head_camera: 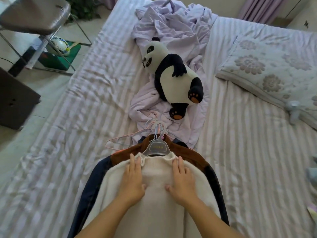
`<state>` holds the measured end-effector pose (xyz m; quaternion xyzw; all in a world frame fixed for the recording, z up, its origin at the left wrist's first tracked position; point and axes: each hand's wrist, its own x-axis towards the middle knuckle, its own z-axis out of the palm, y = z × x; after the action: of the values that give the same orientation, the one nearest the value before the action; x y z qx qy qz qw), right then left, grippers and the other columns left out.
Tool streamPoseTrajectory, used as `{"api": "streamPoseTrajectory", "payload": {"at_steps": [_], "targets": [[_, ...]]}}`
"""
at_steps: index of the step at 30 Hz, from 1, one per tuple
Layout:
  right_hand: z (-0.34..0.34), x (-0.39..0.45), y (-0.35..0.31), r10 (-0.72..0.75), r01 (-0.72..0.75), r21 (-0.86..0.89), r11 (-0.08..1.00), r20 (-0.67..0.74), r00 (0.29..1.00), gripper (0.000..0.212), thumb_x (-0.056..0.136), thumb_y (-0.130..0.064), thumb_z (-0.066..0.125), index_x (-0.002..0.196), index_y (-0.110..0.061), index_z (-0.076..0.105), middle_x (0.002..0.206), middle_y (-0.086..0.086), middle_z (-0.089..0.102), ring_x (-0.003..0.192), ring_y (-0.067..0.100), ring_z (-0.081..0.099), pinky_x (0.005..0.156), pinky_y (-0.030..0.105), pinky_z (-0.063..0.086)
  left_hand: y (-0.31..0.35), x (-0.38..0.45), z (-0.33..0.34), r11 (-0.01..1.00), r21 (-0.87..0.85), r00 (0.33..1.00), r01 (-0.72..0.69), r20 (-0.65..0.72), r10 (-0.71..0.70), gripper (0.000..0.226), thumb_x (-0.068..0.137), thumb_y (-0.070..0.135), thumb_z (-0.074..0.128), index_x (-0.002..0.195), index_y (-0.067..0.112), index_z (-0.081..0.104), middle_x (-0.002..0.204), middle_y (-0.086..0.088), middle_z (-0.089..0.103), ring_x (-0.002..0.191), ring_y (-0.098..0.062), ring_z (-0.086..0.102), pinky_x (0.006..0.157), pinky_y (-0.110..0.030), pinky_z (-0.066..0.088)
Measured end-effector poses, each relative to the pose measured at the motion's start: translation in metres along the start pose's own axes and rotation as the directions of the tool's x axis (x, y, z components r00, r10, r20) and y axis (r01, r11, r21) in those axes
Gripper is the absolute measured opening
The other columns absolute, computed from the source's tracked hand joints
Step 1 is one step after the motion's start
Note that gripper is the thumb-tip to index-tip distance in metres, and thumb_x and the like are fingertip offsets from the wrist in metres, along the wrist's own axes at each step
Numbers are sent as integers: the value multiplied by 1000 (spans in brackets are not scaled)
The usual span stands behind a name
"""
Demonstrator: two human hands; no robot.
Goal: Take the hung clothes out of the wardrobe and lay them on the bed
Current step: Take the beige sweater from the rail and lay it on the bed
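On the striped bed (240, 152), left hand (133, 179) and right hand (182, 179) pressed straight, nearly closed fingers on the cream sweater (157, 172); laying-down step, release likely next.

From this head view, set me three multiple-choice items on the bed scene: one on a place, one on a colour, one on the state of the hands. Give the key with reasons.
1. Where does the panda toy lie?
A. on the crumpled lilac sheet
B. on the chair
C. on the floral pillow

2. What colour is the top garment under the hands?
A. navy
B. cream
C. brown

3. How are the hands placed?
A. both flat on the garment
B. both gripping a hanger
C. one raised off the bed

Key:
1 A, the toy rests on the crumpled lilac sheet in the middle of the bed.
2 B, the cream sweater tops the pile, with a brown garment and a navy garment beneath.
3 A, the left hand and right hand press it with straight fingers.
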<state>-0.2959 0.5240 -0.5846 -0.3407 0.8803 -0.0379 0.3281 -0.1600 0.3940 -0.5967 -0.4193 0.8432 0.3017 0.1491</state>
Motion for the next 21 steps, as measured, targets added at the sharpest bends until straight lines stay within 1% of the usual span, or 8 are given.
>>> {"api": "streamPoseTrajectory", "payload": {"at_steps": [3, 7, 9, 11, 12, 14, 18, 21], "targets": [[-5, -2, -3, 4, -4, -3, 1000, 22, 1000, 105, 88, -41, 66, 156, -18, -10, 162, 2, -21, 148, 28, 9, 120, 41, 14, 0, -2, -7, 1000, -6, 1000, -18, 18, 18, 109, 83, 23, 70, 154, 20, -13, 157, -1, -30, 149, -23, 0, 119, -32, 14], [-20, -18, -10, -13, 11, 54, 999, 45, 999, 96, 92, -31, 63, 156, -16, -6, 163, 5, -17, 149, 29, 10, 119, 38, 20, 5, -18, -27, 996, -73, 997, -57, 53, 61, 111, 81, 21, 73, 155, 23, -10, 161, 2, -20, 149, -20, 7, 114, -27, 24], [-28, -34, -16, -42, 38, 69, 997, 55, 998, 86, 93, -28, 62, 156, -15, 5, 163, 4, -15, 148, 29, 16, 116, 37, 29, 6, -33, -45, 995, -70, 996, -77, 32, 79, 109, 80, 25, 76, 155, 26, -2, 163, 1, -6, 148, -21, 18, 113, -30, 29], [-38, -55, -27, -51, 43, 83, 996, 90, 995, 71, 91, -29, 64, 149, -16, 25, 163, 2, -12, 141, 31, 29, 105, 40, 42, 4, -49, -65, 996, -29, 997, -82, -9, 82, 104, 76, 32, 79, 154, 28, 11, 161, 1, 17, 142, -20, 30, 111, -33, 33], [-43, -67, -32, -53, 45, 82, 996, 105, 993, 66, 91, -31, 65, 146, -18, 31, 164, 1, -9, 138, 31, 33, 102, 41, 45, 3, -58, -75, 996, -21, 996, -84, -24, 83, 101, 75, 35, 80, 153, 30, 16, 157, 3, 27, 140, -19, 34, 111, -34, 34], [-55, -92, -44, -61, 50, 80, 996, 129, 990, 65, 92, -35, 64, 147, -19, 33, 164, 2, 1, 140, 29, 33, 106, 39, 42, 3, -78, -93, 993, 2, 993, -117, -14, 117, 97, 72, 41, 80, 150, 35, 23, 153, 7, 36, 137, -17, 38, 112, -37, 36], [-83, -148, -68, -95, 81, 138, 987, 97, 991, 69, 92, -39, 63, 151, -21, 30, 160, 0, 22, 142, 22, 30, 112, 34, 31, 14, -133, -126, 981, 101, 986, -165, 34, 163, 85, 76, 48, 76, 147, 34, 32, 149, 8, 42, 134, -17, 41, 110, -40, 38], [-105, -196, -87, -138, 128, 138, 982, 62, 989, 74, 91, -43, 64, 152, -22, 28, 160, -2, 24, 145, 18, 27, 116, 33, 27, 19, -182, -149, 968, 157, 980, -193, -11, 197, 83, 77, 51, 73, 147, 32, 34, 149, 9, 42, 135, -15, 40, 113, -39, 33]]}}
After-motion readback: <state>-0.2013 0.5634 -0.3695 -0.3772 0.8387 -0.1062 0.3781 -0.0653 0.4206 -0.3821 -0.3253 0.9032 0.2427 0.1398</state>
